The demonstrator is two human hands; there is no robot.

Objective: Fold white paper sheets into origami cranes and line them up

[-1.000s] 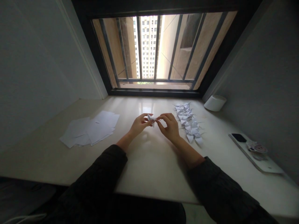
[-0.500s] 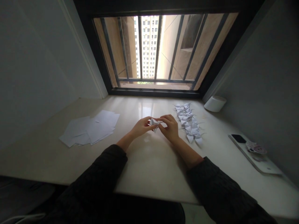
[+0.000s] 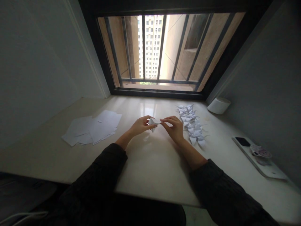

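Sheets: left of folded paper, likely for reach | left hand: grip clamped on its left side, I'd say steadying | right hand: pinching its right tip, seemingly for precision | folded pieces: right of it, apparently kept separate

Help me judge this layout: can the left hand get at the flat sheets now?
Probably yes: nothing stands between the left hand and the flat sheets, though it holds the folded paper.
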